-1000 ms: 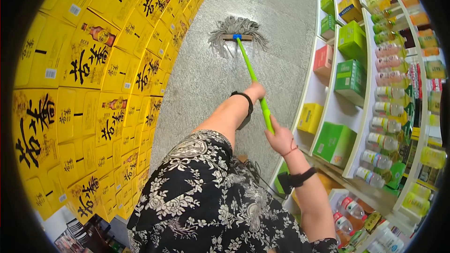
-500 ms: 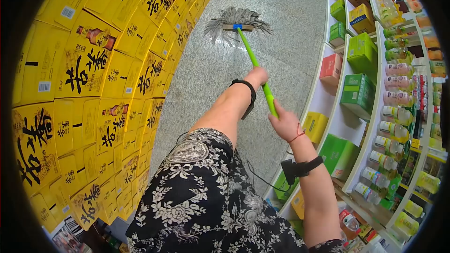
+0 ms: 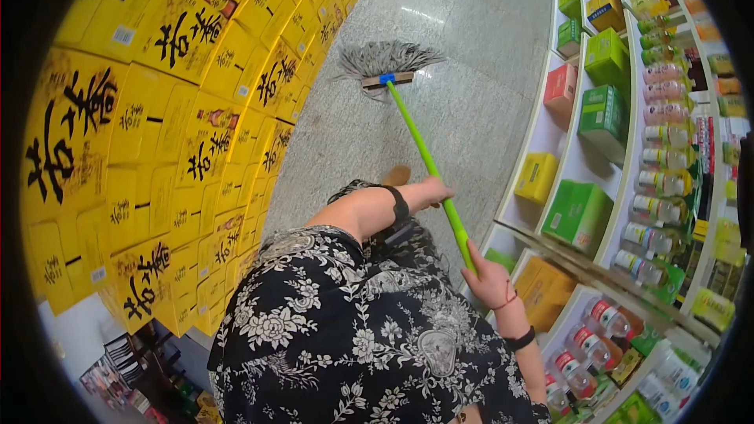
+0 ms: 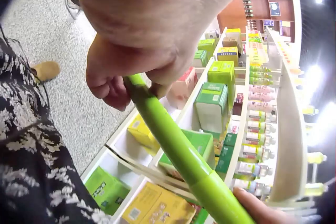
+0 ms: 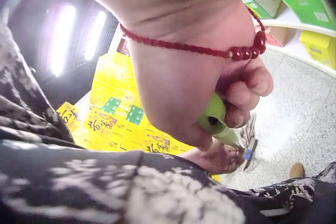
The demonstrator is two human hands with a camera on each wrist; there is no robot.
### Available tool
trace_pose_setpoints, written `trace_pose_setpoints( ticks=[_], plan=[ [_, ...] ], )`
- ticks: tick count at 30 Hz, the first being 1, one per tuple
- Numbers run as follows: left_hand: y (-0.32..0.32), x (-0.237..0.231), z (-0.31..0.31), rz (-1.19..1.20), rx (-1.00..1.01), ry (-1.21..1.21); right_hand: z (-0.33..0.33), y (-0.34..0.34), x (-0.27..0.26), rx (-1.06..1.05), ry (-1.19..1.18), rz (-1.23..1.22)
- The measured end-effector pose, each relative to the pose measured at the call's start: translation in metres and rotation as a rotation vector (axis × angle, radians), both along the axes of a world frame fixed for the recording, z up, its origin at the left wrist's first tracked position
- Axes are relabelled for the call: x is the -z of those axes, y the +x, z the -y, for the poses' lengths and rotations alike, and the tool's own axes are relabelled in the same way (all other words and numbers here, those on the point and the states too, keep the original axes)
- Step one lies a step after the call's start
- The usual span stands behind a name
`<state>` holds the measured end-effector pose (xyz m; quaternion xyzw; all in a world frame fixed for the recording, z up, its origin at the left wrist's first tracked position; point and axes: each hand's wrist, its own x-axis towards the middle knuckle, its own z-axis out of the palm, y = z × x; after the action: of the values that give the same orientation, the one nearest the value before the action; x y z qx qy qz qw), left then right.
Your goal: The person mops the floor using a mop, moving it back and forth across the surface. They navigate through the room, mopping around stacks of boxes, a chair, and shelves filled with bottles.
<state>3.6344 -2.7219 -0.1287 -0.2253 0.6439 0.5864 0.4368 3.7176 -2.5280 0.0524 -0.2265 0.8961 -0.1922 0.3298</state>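
A mop with a bright green handle (image 3: 420, 145) slants across the head view. Its grey string head (image 3: 389, 53) lies spread on the speckled floor, joined by a blue clamp (image 3: 386, 78) on a wooden bar. Partway down the handle, my left hand (image 3: 433, 190) grips it with curled fingers, as the left wrist view shows too. My right hand (image 3: 491, 283), wearing a red beaded bracelet (image 5: 247, 53), wraps around the upper end of the handle close to my body. In the right wrist view the handle's rounded tip (image 5: 214, 112) shows between thumb and fingers.
Stacked yellow beer cartons (image 3: 149, 126) form a wall on the left. White shelves (image 3: 525, 224) with boxes and bottles (image 3: 660, 180) line the right. Between them runs the grey floor (image 3: 471, 71). A brown shoe (image 3: 397, 176) shows below my left arm.
Both hands have come back toward my body with the handle. The mop head has slid nearer and slightly left, its bar now tilted. My grip has stayed on the handle.
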Motion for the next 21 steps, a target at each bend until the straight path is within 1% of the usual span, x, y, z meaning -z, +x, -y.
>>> trace_pose_setpoints(
  ticks=[1, 2, 4, 5, 7, 8, 10, 13, 15, 17, 19, 21],
  plan=[
    [0.022, -0.003, -0.009, -0.009, -0.033, 0.003, -0.01, 0.018, -0.006, -0.001, 0.015, 0.002],
    [0.04, -0.011, -0.013, -0.001, -0.023, 0.0, -0.019, 0.036, -0.013, -0.001, 0.03, 0.007],
    [0.069, -0.034, -0.018, 0.078, 0.058, 0.15, -0.035, 0.063, -0.029, 0.039, 0.027, 0.021],
    [0.079, -0.039, -0.021, 0.083, 0.066, 0.145, -0.046, 0.075, -0.031, 0.047, -0.005, 0.013],
    [0.095, -0.045, -0.029, 0.203, 0.177, 0.17, -0.056, 0.095, -0.043, 0.074, -0.032, 0.02],
    [0.104, -0.044, -0.029, 0.206, 0.176, 0.169, -0.057, 0.103, -0.05, 0.074, -0.033, 0.022],
    [0.116, -0.038, -0.03, 0.153, 0.264, 0.192, -0.059, 0.113, -0.06, 0.063, 0.033, 0.051],
    [0.125, -0.037, -0.027, 0.15, 0.299, 0.149, -0.054, 0.124, -0.059, 0.063, 0.03, 0.045],
    [0.124, -0.026, -0.027, 0.154, 0.27, 0.127, -0.048, 0.122, -0.053, 0.068, 0.034, 0.036],
    [0.12, -0.022, -0.023, 0.161, 0.248, 0.112, -0.042, 0.118, -0.047, 0.151, -0.015, -0.002],
    [0.108, -0.019, -0.012, 0.084, 0.235, 0.112, -0.028, 0.109, -0.039, 0.153, -0.009, -0.006],
    [0.092, 0.006, -0.002, 0.085, 0.201, 0.09, -0.007, 0.095, -0.028, 0.149, -0.001, -0.011]
  ],
)
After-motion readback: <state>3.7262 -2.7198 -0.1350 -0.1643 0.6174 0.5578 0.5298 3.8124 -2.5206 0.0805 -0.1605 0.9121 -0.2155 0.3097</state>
